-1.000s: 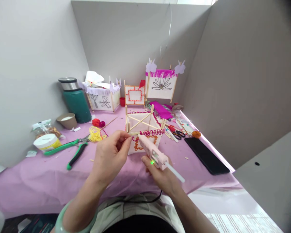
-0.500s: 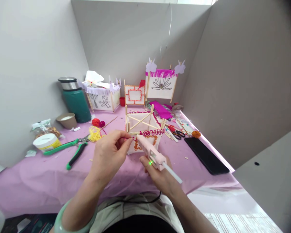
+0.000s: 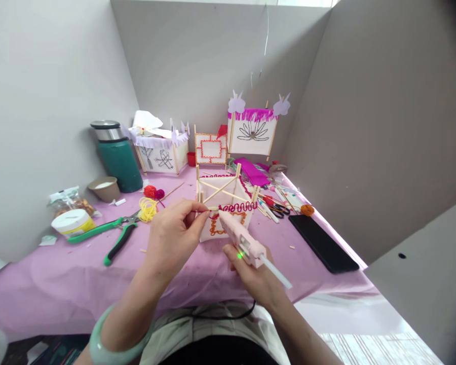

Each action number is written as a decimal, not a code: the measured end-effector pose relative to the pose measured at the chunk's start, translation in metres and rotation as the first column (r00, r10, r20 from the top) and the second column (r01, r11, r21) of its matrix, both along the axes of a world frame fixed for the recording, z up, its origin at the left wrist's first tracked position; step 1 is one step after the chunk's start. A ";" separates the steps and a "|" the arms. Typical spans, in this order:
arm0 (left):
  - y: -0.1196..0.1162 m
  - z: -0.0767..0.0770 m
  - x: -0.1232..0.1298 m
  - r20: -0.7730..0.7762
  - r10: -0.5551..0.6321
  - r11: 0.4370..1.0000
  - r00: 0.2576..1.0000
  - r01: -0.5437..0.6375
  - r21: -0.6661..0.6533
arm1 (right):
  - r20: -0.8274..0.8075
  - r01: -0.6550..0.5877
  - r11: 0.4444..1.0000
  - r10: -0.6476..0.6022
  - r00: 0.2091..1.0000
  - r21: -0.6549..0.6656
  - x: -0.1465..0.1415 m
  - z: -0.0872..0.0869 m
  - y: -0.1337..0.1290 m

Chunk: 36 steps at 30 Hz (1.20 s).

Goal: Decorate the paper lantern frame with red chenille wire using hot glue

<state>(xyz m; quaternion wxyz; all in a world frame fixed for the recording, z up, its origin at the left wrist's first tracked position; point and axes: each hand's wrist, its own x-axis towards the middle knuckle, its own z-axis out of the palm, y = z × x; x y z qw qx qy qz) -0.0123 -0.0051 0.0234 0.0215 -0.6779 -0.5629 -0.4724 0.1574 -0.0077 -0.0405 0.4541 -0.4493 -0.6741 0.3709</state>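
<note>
A box-shaped frame of wooden sticks [image 3: 221, 187] with white sides stands at the table's middle. Wavy magenta yarn [image 3: 240, 207] runs along part of its near top edge, and orange yarn [image 3: 217, 228] loops on the near side. My left hand [image 3: 178, 233] pinches a magenta yarn strand [image 3: 213, 216] at the left of that edge. In my right hand [image 3: 253, 274] is a pink hot glue gun [image 3: 243, 238], lit by a green light, with a pale glue stick [image 3: 275, 271] out of its back. Its nozzle is at the near top edge, close to my left fingertips.
Green-handled pliers [image 3: 121, 238], yellow yarn [image 3: 148, 210] and a teal bottle [image 3: 119, 162] are on the left. To the right lie a black phone [image 3: 323, 243] and scissors [image 3: 280, 210]. Decorated stick-framed boxes [image 3: 163, 157] and a panel [image 3: 253, 134] stand behind.
The glue gun has shifted slightly right along the near top edge. My left fingertips have moved a little right and up with the strand, which now curves in a loop by the nozzle.
</note>
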 end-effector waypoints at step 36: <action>0.030 0.031 0.016 -0.096 0.104 0.993 0.990 -0.109 -0.053 | 0.060 0.000 0.995 -0.007 0.998 0.105 0.005 -0.012 0.002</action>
